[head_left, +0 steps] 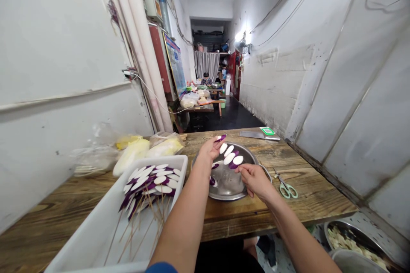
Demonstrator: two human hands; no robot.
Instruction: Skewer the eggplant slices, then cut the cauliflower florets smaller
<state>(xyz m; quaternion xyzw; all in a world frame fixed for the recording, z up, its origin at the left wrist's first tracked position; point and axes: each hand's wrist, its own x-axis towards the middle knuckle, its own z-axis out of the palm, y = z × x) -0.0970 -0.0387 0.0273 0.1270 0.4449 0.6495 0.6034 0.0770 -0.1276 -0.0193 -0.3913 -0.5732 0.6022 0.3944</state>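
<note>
Over a round steel basin [229,194], a row of white eggplant slices [229,158] with purple skin hangs between my hands, apparently on one skewer. My right hand [256,180] is closed in a pinch at the near end of the row, on the skewer, whose tip is mostly hidden by the fingers. At the far end, my left hand [210,148] has its fingers closed around a single eggplant slice [221,137]. A few loose eggplant pieces [213,181] lie inside the basin. To the left, a white plastic tub [92,222] contains a pile of skewered eggplant slices [153,181], their sticks pointing toward me.
Green-handled scissors [287,188] lie right of the basin. A cleaver [253,135] and a green code card [267,131] are at the table's far edge. Plastic bags [165,145] sit behind the tub. On the floor stands a food-filled bowl [352,239]. A person [206,79] sits far back.
</note>
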